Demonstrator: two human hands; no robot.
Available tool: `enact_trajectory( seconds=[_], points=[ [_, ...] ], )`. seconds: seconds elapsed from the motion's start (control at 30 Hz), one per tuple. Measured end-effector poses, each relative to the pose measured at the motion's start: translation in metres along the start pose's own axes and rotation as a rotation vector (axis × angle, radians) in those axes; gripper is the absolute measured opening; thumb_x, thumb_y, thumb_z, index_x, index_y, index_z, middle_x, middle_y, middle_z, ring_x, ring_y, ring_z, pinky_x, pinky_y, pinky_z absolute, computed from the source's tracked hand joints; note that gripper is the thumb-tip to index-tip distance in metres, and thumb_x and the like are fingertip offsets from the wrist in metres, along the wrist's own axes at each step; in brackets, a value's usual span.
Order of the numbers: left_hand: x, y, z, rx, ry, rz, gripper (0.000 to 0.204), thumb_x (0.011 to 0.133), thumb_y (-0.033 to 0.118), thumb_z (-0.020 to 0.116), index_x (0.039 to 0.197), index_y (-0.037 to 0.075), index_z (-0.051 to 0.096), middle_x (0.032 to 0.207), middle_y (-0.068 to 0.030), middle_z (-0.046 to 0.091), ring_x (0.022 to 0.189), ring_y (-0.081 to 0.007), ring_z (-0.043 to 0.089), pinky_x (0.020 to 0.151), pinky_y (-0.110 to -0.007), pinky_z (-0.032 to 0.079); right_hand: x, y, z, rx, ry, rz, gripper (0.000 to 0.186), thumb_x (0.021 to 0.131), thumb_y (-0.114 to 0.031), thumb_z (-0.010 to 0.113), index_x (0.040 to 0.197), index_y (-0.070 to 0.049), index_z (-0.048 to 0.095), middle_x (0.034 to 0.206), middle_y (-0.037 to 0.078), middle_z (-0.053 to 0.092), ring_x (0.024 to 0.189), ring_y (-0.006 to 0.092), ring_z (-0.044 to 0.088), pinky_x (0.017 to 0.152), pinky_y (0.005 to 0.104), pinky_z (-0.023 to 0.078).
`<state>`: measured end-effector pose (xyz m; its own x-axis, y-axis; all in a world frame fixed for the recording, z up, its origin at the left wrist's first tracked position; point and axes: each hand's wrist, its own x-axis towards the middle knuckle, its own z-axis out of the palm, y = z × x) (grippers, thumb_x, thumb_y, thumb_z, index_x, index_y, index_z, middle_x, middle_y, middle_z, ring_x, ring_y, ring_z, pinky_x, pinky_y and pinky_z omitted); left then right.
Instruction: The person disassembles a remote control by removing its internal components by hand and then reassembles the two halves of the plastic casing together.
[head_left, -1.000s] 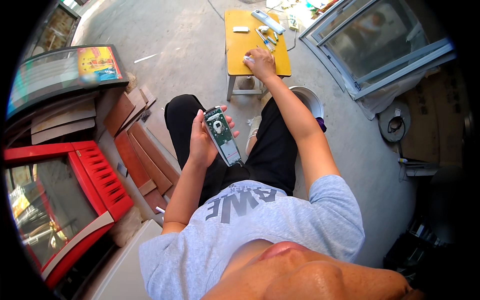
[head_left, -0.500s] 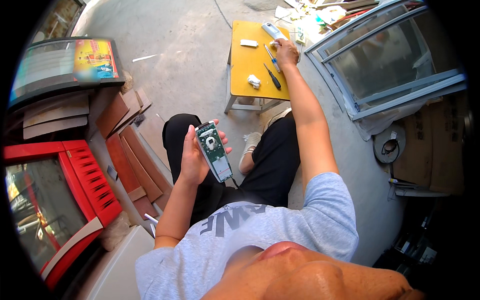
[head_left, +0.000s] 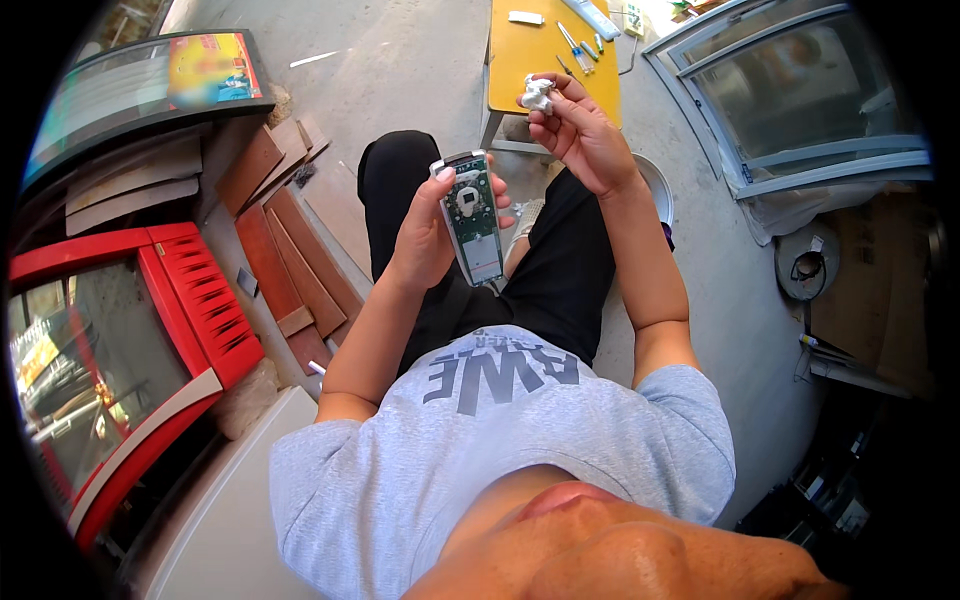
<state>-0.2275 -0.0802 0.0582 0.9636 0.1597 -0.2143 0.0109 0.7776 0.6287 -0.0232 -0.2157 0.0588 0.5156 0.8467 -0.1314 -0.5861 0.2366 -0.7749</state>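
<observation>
My left hand (head_left: 425, 225) grips an opened handheld device (head_left: 473, 240) with a green circuit board facing up and a silvery rim, above my lap. My raised right hand (head_left: 580, 140) pinches a crumpled white wad (head_left: 537, 95) in front of the yellow stool (head_left: 505, 70). On the stool lie a small white rectangular piece (head_left: 525, 18), a long pale casing (head_left: 590, 18), a blue-handled tool (head_left: 583, 60) and small green cylinders (head_left: 598, 42). The front right of the stool top is partly hidden by my right hand.
Wooden boards (head_left: 285, 270), a red-framed glass panel (head_left: 205, 300) and a dark-framed curved panel (head_left: 120, 85) lie at the left. Grey window frames (head_left: 780, 175) lean at the right, above a round coil (head_left: 805, 260). A pale bucket (head_left: 656, 190) stands behind my right leg.
My right hand has come back from the far right of the stool and now holds the white wad nearer my left hand. The device stays in my left hand.
</observation>
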Motion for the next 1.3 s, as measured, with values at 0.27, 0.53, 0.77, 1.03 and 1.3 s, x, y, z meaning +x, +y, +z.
enact_trajectory(
  seconds=[0.27,0.53,0.77,1.03,1.3],
  points=[
    [-0.032,-0.005,0.012,0.308,0.023,0.125,0.047,0.096,0.032,0.059,0.132,0.003,0.052,0.108,-0.0109,0.064,0.103,-0.0201,0.065,0.092,-0.038,0.056,-0.060,-0.004,0.064,-0.662,-0.054,-0.191,0.035,0.095,-0.016,0.071,0.126,-0.003,0.060,0.103,0.003,0.065,0.087,0.0066,0.061,0.077,0.0214,0.050],
    [-0.052,-0.010,0.023,0.396,0.040,0.133,0.027,0.102,0.022,0.058,0.123,0.004,0.059,0.100,-0.0044,0.065,0.094,-0.0109,0.064,0.084,-0.028,0.053,-0.078,-0.001,0.089,-1.047,-0.122,-0.512,0.022,0.091,-0.006,0.070,0.113,-0.006,0.069,0.102,0.004,0.069,0.089,0.0154,0.068,0.076,0.0281,0.054],
    [-0.063,-0.015,0.031,0.463,0.098,0.130,0.025,0.100,0.024,0.064,0.114,0.003,0.064,0.094,-0.0016,0.066,0.087,-0.0078,0.064,0.077,-0.025,0.054,-0.087,-0.005,0.094,-1.228,-0.240,-0.624,0.019,0.088,-0.003,0.072,0.106,-0.005,0.072,0.099,0.006,0.068,0.085,0.0181,0.068,0.075,0.0309,0.056],
    [-0.065,-0.021,0.023,0.632,0.098,0.194,0.030,0.100,0.030,0.062,0.112,0.003,0.065,0.092,-0.0034,0.069,0.086,-0.0109,0.067,0.078,-0.027,0.054,-0.095,-0.007,0.098,-1.277,-0.241,-0.627,0.020,0.085,0.000,0.072,0.104,-0.005,0.072,0.098,0.008,0.068,0.084,0.0216,0.068,0.073,0.0314,0.056],
    [-0.068,-0.023,0.023,0.683,0.058,0.201,0.028,0.102,0.024,0.056,0.114,0.000,0.064,0.095,-0.0056,0.069,0.087,-0.0115,0.066,0.081,-0.028,0.054,-0.097,-0.008,0.097,-1.321,-0.330,-0.684,0.025,0.080,0.004,0.072,0.103,-0.007,0.070,0.096,0.007,0.064,0.085,0.0240,0.066,0.072,0.0327,0.055]
  ],
)
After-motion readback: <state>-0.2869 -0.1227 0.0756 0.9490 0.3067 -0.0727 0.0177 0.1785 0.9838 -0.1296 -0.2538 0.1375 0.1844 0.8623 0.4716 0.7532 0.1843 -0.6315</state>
